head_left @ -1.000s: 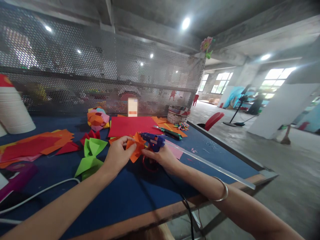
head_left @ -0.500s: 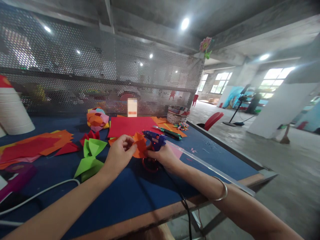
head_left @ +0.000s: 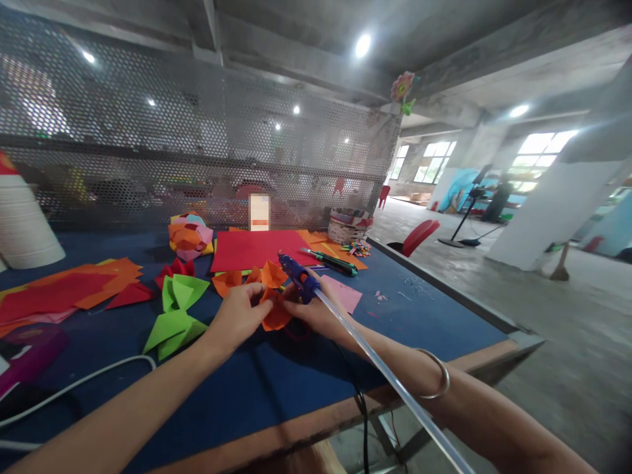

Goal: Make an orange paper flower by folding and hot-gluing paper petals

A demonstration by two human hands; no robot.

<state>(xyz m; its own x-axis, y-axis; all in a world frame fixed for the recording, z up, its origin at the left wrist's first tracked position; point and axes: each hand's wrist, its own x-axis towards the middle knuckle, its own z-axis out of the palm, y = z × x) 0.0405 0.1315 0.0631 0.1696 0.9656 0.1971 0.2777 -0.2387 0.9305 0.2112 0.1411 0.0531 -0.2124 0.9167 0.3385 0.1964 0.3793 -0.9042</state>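
Note:
My left hand point(head_left: 243, 315) pinches the left side of a folded orange paper piece point(head_left: 275, 315) above the blue table. In my right hand point(head_left: 316, 309) is a blue hot glue gun point(head_left: 300, 275), its nozzle pointing up and away to the left. A long clear glue stick point(head_left: 385, 368) sticks out of its back, slanting down to the right. The right fingertips also touch the orange paper. More folded orange paper point(head_left: 228, 283) lies just beyond my hands. Left of my left hand rest green folded papers point(head_left: 178, 322).
Behind are a red sheet point(head_left: 257, 247), a paper ball point(head_left: 190, 236), a utility knife point(head_left: 330, 262) and a woven basket point(head_left: 349, 226). Loose coloured sheets point(head_left: 64, 289) and a stack of white cups point(head_left: 27, 220) occupy the left. A black cord point(head_left: 364, 408) hangs over the table's front edge.
The glue gun has turned, so its glue stick now slants toward me over my right forearm. The orange paper between my hands has come lower and nearer.

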